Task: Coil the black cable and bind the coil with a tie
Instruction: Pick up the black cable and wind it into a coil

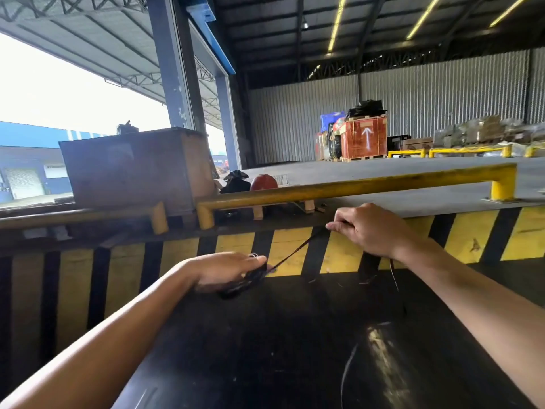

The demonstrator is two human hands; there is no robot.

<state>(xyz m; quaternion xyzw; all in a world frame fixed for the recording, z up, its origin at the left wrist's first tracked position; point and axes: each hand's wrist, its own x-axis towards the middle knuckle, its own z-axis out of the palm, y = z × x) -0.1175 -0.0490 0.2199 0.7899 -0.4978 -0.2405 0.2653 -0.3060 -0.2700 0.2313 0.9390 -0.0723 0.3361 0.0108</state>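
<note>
My left hand (227,270) grips a small bundle of coiled black cable (241,283) just above the black tabletop. A taut strand of the black cable (298,250) runs up and right from the coil to my right hand (365,228), which pinches it between thumb and fingers. Below my right wrist a thin loose cable end (396,286) hangs down over the table. The left hand is blurred, so the coil's turns are hard to make out. No tie can be made out.
A glossy black table (265,349) fills the foreground. Beyond it stands a yellow-and-black striped dock wall (236,246) topped by yellow guard rails (354,184). A brown crate (132,166), a red helmet (264,182) and distant pallets (365,137) sit on the raised floor.
</note>
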